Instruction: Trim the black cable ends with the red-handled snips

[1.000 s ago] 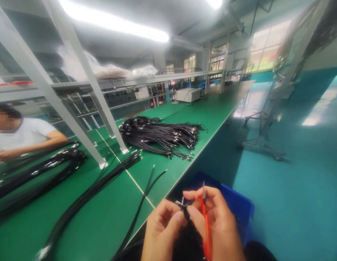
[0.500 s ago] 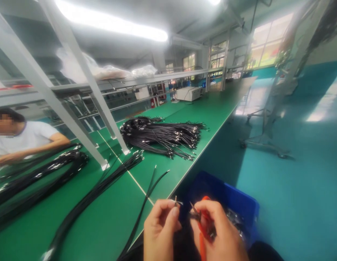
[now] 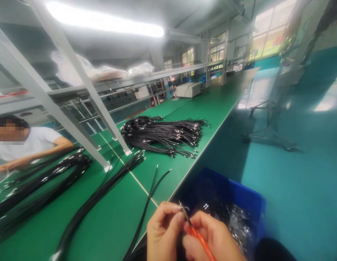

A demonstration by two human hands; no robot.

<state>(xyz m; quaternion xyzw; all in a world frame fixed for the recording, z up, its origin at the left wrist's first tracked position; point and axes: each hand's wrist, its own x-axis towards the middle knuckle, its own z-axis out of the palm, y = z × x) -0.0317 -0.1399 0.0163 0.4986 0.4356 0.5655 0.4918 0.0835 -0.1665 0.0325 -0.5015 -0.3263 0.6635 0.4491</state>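
Observation:
Near the bottom centre, my left hand [image 3: 165, 228] pinches the end of a thin cable, with short pale wires sticking out above the fingertips. My right hand [image 3: 212, 235] is closed round orange-handled pliers or cutters [image 3: 200, 241]. Their dark, narrow tip meets the wire ends at my left fingertips. Two loose black cables [image 3: 147, 203] lie on the green table [image 3: 116, 224] just left of my hands. A long bundle of black cables [image 3: 99, 192] stretches across the table farther left.
A big pile of black cables [image 3: 163, 134] lies beyond my hands. Below the table edge stands a blue bin [image 3: 247, 194] with small scraps. White shelf posts [image 3: 99, 112] rise on the left, where a person [image 3: 35, 141] works beside more cable bundles. A wheeled stand is at right.
The pliers have moved left to the wire ends and turned, and my right hand is now closer to my left. More of the bin shows. The view has shifted slightly.

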